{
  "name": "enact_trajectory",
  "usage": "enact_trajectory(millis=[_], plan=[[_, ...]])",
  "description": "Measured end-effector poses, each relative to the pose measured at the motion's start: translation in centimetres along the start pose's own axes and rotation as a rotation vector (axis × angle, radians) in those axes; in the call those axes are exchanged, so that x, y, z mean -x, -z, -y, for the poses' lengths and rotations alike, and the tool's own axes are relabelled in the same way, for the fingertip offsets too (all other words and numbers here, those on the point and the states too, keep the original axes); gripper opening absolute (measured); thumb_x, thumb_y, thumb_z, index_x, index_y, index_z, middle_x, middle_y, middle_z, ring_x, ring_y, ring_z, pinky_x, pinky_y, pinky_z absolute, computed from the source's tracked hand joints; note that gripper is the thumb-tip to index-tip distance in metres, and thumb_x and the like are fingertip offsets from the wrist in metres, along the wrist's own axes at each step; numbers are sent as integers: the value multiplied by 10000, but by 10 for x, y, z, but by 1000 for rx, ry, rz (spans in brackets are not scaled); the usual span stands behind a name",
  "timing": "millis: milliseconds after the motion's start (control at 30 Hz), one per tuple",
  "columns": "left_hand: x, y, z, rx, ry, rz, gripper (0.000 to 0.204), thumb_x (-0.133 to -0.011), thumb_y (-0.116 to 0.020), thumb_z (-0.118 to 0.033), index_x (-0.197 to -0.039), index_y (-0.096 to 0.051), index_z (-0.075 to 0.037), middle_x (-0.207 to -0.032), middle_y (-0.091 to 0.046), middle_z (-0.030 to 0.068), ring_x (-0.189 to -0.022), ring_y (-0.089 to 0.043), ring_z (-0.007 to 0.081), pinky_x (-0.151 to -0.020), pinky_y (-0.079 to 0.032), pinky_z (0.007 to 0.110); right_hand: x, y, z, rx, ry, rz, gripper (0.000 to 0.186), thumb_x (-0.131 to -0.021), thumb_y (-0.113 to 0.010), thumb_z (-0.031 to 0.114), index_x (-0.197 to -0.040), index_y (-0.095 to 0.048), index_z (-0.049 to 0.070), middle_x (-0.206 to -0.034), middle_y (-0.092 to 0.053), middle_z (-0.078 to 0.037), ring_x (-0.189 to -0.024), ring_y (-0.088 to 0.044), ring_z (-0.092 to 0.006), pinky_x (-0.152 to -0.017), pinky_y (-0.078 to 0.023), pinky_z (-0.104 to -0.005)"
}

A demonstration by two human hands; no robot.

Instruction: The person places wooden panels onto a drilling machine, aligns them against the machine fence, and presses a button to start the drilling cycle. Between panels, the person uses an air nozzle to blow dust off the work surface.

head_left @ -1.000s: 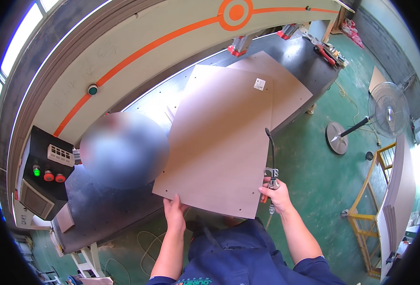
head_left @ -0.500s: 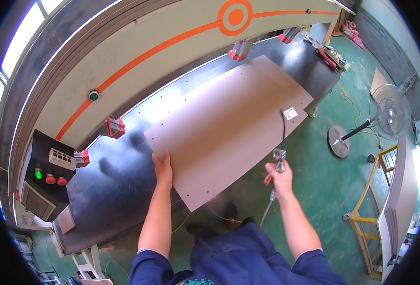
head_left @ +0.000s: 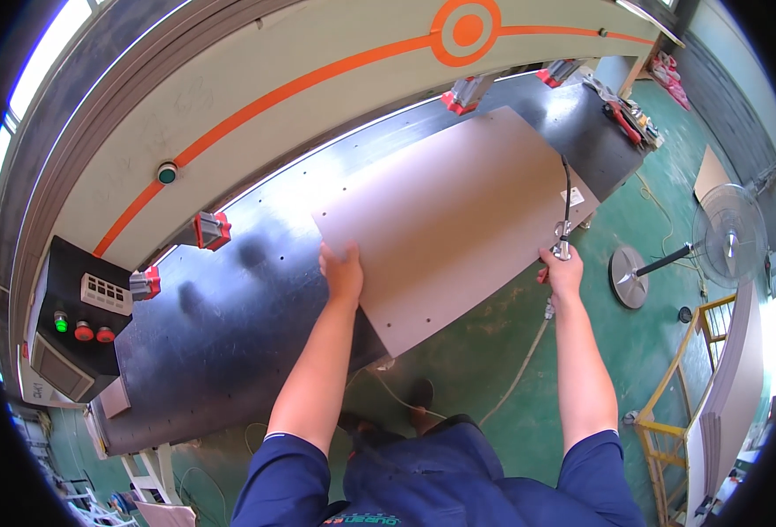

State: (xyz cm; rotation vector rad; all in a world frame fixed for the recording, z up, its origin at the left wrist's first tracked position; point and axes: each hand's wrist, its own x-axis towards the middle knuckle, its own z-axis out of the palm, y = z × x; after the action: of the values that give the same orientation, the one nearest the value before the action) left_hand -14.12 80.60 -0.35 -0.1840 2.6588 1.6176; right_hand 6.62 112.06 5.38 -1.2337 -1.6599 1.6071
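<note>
My left hand (head_left: 342,268) grips the left end of a large pinkish-beige board (head_left: 449,228), which lies flat along the dark metal bed (head_left: 186,369) of the machine. The board has small holes near its ends and a small white label (head_left: 572,198) at the right. My right hand (head_left: 563,272) is closed on a metal air gun (head_left: 563,241) with a long thin black nozzle, held over the board's front edge. A pale hose trails from the gun down toward the floor.
Red-tipped clamps (head_left: 212,230) hang from the striped beam (head_left: 317,61). A control box (head_left: 80,299) stands at left, hand tools (head_left: 625,119) lie at the bed's far end. At right are a standing fan (head_left: 726,237), a yellow cart (head_left: 660,422) with stacked panels, and floor hoses.
The board has swung round and moved farther along the bed, covering where another board showed earlier. Both my hands have moved forward and upward, the right with the air gun.
</note>
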Motion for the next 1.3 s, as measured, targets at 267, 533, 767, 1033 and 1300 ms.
enact_trajectory(millis=[267, 533, 767, 1033, 1300], plan=[[4, 3, -25, -151, 75, -6, 823, -855, -567, -507, -1424, -267, 6, -1441, -283, 253, -1313, -273, 445, -1094, -231, 496, 71, 39, 19, 267, -68, 313, 213, -908, -620, 192, -800, -474, 81, -616, -530, -6, -498, -482, -90, -458, -379, -247], [-14, -42, 21, 39, -121, -195, 650, -885, -531, -477, -1373, -377, -77, -1338, -383, 263, -1243, -375, 392, -1050, -287, 488, 168, 61, 90, 1133, 234, 367, 301, -846, -665, 240, -903, -466, 22, -700, -593, -173, -690, -583, -386, -639, -446, -442], [55, 44, 32, -249, -191, 176, 620, -906, -539, -388, -1362, -372, -3, -1318, -451, 243, -1226, -403, 419, -1039, -312, 498, 196, 56, 66, 1182, 279, 476, 293, -842, -662, 219, -938, -458, 31, -748, -622, -184, -747, -599, -415, -661, -452, -455], [245, 218, 116, 83, 80, 223, 413, -936, -563, -267, -1260, -482, -24, -1008, -617, 121, -875, -616, 218, -801, -489, 333, 254, -9, 23, 1105, 335, 904, 305, -825, -687, 219, -962, -473, 50, -773, -650, -171, -762, -627, -399, -692, -471, -444], [263, 403, 222, -105, 306, -431, 397, -935, -569, -259, -1223, -474, -3, -1071, -586, 141, -852, -607, 193, -785, -496, 330, 366, -160, 12, 1114, 592, 1114, 330, -854, -661, 275, -986, -469, 40, -804, -647, -202, -808, -621, -423, -713, -464, -483]])
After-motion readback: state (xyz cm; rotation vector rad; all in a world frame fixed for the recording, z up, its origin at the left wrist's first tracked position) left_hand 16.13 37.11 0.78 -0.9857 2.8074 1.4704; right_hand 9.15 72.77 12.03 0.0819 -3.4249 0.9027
